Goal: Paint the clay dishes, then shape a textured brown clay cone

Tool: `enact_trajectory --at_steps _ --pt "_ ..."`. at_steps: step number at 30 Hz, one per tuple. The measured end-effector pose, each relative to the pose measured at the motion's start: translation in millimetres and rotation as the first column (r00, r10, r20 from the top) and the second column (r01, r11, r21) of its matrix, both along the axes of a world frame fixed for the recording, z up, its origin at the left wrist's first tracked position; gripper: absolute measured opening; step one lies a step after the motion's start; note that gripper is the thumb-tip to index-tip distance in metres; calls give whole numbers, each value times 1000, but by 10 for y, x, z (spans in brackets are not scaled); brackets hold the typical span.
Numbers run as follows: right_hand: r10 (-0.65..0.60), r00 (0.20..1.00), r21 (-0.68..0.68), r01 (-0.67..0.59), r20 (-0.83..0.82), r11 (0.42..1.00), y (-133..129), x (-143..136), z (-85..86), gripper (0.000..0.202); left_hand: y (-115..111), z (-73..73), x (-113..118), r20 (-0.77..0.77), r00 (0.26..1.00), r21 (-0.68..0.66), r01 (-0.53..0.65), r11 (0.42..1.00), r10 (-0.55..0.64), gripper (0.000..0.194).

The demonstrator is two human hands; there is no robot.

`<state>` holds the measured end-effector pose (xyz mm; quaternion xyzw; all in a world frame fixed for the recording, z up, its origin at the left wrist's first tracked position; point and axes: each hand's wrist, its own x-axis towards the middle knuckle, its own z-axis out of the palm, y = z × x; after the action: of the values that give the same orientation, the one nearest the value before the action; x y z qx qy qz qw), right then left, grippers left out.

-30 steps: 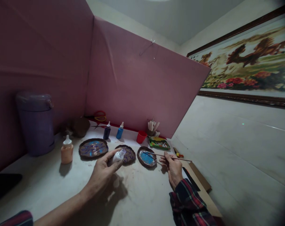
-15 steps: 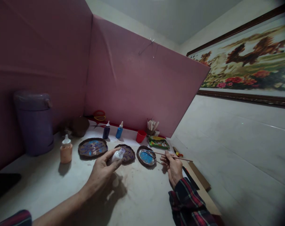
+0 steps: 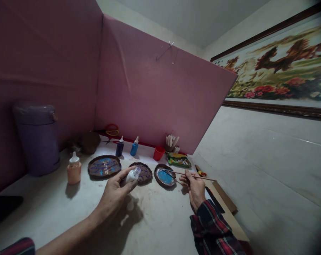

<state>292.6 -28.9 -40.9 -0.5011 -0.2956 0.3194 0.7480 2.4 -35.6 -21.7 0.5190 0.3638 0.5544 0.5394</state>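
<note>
Blue-painted dish lies toward the tabletop's right edge. The hands are apart: left hand clamped on a tilted white bottle, right hand pinching a brush. A slackened left grip could spill onto the neighbouring dish. Counted: three dishes, four bottles, one red cup.

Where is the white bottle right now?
The white bottle is in the left hand, left of centre in the head view, partly hiding the middle dish.
</note>
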Motion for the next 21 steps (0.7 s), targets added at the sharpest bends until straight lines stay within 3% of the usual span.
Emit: enact_trajectory --at_steps 21 --pt "47 999 2 -47 2 999 -16 -54 43 40 14 -17 3 10 1000 1 -3 1000 3 50"
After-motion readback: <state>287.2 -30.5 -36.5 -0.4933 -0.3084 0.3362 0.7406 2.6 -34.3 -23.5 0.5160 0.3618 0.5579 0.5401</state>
